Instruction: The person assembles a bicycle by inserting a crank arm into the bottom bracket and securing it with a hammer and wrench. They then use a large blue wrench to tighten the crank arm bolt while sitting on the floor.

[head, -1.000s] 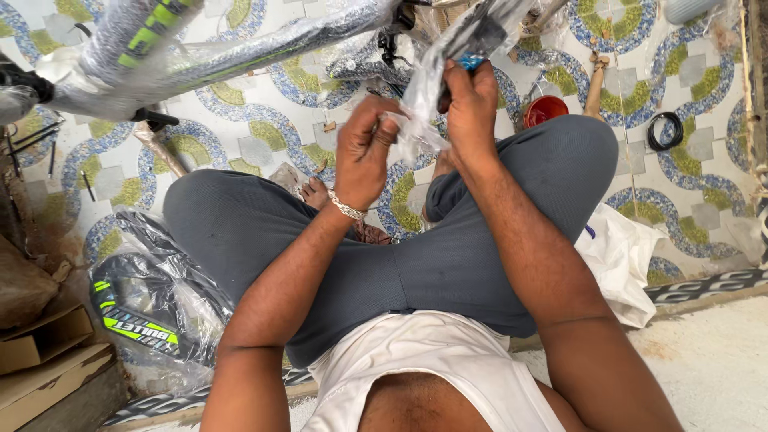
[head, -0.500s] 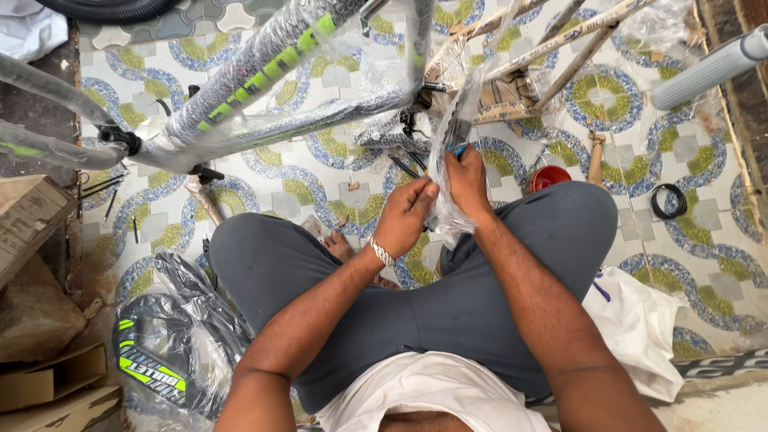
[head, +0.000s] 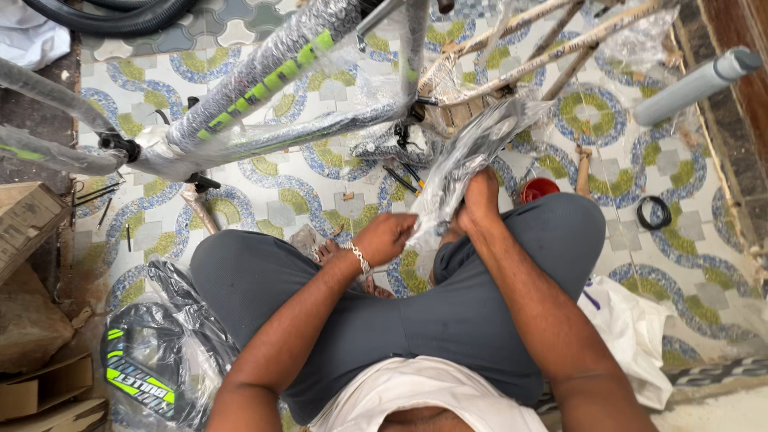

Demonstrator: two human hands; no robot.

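Clear plastic bag point(head: 460, 172), crinkled, dark parts showing through, held up over the knees, running long toward one o'clock, lower end pinched between both hands, upper end loose by the frame.

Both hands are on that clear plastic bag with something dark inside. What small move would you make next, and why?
Probably pull the two hands apart to tear or open the plastic bag. The left hand pinches its lower edge while the right hand grips it higher up, so the film is stretched between them. The dark part inside is still fully wrapped; what it is cannot be told.
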